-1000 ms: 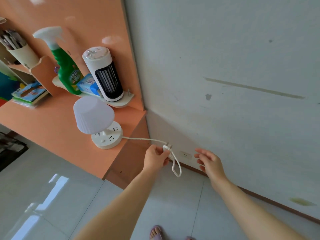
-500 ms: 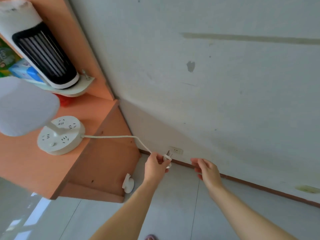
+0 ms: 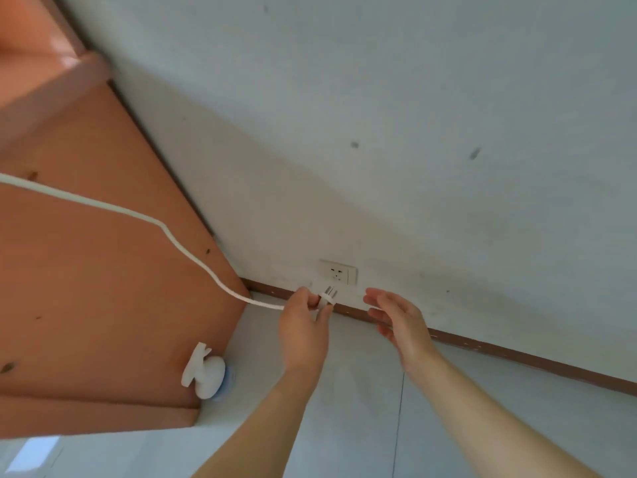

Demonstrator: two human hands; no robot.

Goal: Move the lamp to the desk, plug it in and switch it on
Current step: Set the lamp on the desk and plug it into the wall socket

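My left hand [image 3: 303,326] pinches the white plug [image 3: 327,295], prongs pointing up toward the white wall socket [image 3: 338,272] low on the wall; a short gap separates them. The white cord [image 3: 138,215] runs from the plug up and left across the orange desk side panel [image 3: 103,288] and out of view. My right hand [image 3: 396,322] hovers open just right of the plug, fingers spread, holding nothing. The lamp itself is out of frame.
A brown skirting board [image 3: 482,345] runs along the base of the grey wall. A white hook-like fitting [image 3: 203,370] is stuck to the desk panel near the tiled floor [image 3: 362,408].
The view has dropped and closed in on the socket; lamp and desktop have left the frame. My left hand has brought the plug nearer the socket. My right hand stays open beside it.
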